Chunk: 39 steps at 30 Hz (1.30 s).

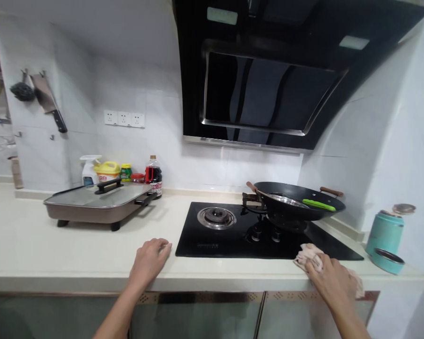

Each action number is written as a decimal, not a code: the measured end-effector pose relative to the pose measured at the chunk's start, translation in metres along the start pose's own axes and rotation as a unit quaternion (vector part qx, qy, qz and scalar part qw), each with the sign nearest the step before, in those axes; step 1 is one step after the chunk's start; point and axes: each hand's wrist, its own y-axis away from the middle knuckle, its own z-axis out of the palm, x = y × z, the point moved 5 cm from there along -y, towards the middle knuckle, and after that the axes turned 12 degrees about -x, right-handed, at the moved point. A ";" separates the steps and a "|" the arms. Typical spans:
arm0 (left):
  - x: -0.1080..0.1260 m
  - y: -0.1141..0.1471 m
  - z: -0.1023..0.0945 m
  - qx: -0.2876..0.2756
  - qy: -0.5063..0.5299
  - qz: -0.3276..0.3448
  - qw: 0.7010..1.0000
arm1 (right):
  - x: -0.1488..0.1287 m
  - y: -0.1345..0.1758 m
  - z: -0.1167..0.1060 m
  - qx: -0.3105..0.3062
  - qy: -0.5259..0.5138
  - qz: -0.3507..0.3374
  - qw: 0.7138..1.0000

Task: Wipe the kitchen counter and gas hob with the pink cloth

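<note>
My right hand [334, 282] grips a crumpled pale cloth [308, 255] at the front right edge of the black gas hob [212, 246]. Part of the cloth hangs out past my fingers on the right. On the pale countertop [74, 256], just left of the hob, rests my left hand [150, 258], palm down and holding nothing, its fingers loosely bent. A black wok [286, 214] stands on the right burner, with a green-handled utensil [318, 204] and a shiny metal piece inside. The left burner [216, 216] is bare.
An electric pan with a glass lid [102, 197] stands on the left. Behind it are a spray bottle [90, 169], a yellow container [108, 170] and a dark sauce bottle [153, 176]. A turquoise flask [385, 233] stands far right. The range hood [261, 94] overhangs the hob.
</note>
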 end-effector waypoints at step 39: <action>-0.004 0.001 0.003 0.014 0.019 -0.029 0.999 | -0.306 -0.055 -0.032 -0.056 -0.206 -0.141 0.967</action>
